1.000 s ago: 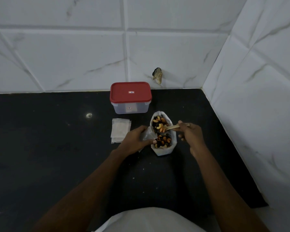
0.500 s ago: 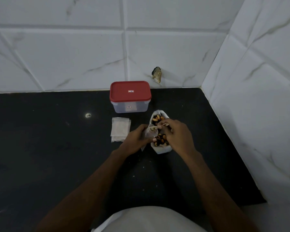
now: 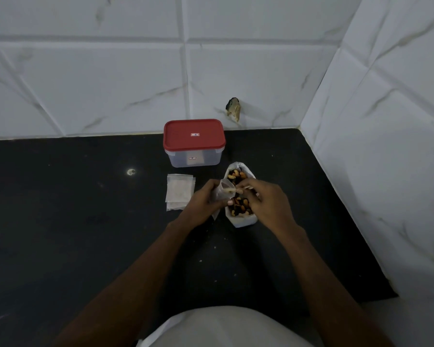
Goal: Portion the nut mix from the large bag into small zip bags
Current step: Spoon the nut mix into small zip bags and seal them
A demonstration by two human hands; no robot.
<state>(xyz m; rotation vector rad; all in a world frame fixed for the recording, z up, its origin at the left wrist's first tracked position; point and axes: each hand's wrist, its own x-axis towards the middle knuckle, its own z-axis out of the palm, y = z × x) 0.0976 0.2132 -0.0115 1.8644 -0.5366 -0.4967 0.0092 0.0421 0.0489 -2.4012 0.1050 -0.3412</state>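
The large white bag (image 3: pixel 243 220) of nut mix (image 3: pixel 237 175) stands open on the black counter (image 3: pixel 85 234), cashews and dark pieces showing. My left hand (image 3: pixel 204 201) grips a small clear zip bag (image 3: pixel 223 190) just left of the large bag, mouth held open. My right hand (image 3: pixel 268 202) holds a small wooden spoon (image 3: pixel 229 191) whose bowl reaches into the small bag's mouth. This hand covers the middle of the large bag. What lies on the spoon is too small to tell.
A pile of small empty zip bags (image 3: pixel 179 191) lies left of my left hand. A clear box with a red lid (image 3: pixel 194 134) stands behind, near the tiled back wall. A tiled side wall (image 3: pixel 386 146) bounds the counter on the right.
My right hand has swung the spoon left, from over the large bag to the mouth of the small bag. The left hand has kept its hold on the small bag.
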